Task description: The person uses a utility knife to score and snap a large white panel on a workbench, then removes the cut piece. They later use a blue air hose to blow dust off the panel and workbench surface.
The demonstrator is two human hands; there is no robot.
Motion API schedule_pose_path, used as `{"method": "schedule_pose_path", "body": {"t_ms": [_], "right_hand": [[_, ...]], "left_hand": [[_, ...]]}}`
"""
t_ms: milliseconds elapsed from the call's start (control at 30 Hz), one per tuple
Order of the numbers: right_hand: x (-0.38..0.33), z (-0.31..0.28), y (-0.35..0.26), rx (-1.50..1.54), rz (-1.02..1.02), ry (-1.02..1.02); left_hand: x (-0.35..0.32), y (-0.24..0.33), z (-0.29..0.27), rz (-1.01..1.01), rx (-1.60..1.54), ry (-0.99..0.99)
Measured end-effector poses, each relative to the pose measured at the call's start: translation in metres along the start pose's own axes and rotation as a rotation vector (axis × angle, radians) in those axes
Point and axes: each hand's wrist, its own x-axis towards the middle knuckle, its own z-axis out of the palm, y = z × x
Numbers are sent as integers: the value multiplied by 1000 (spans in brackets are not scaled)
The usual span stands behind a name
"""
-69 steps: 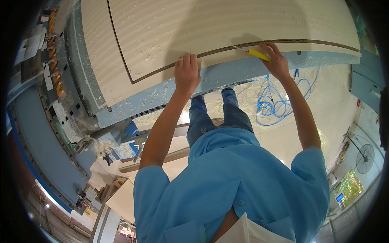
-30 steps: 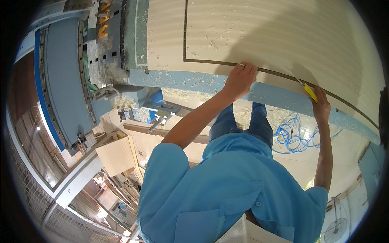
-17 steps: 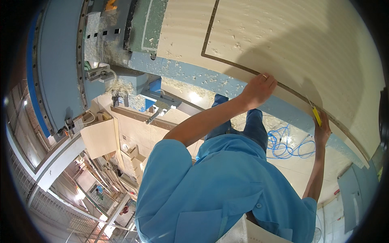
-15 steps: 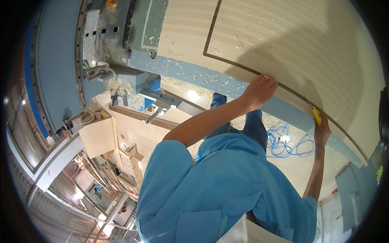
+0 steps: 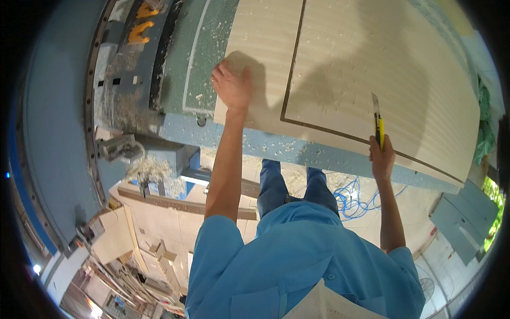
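Observation:
My right hand (image 5: 382, 158) is closed around a yellow and black utility knife (image 5: 380, 130). Its long blade is out and points away from me, above a large cream-coloured board (image 5: 340, 69). A dark groove cut into the board runs along the near side and turns a corner away from me. At the board's left edge lies my left hand (image 5: 232, 87), thumb apart from the fingers, the fingertips reaching over the edge. It holds nothing that I can see. Wood shavings are scattered on the board.
The board rests on a machine bed with a green surface (image 5: 207, 58) and a light blue near edge (image 5: 255, 143). Left of it stands a blue-grey gantry (image 5: 58, 127), with yellow tool forks (image 5: 139, 33) nearby. A coiled blue hose (image 5: 350, 199) lies on the floor beyond my legs.
My left hand has moved left from the groove to the board's left edge. The right hand has shifted left with the knife, which now points straight away from me.

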Motion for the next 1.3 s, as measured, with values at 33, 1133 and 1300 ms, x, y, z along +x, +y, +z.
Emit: {"method": "schedule_pose_path", "body": {"t_ms": [33,1133,1300], "right_hand": [[-1,14,-3,76,-58,25],[114,104,-110,475,8,49],[216,120,-187,451,-259,-2]], "left_hand": [[9,-9,3,-44,5,-49],[58,-17,26,-502,-107,-308],[59,-11,27,-555,-44,-324]]}}
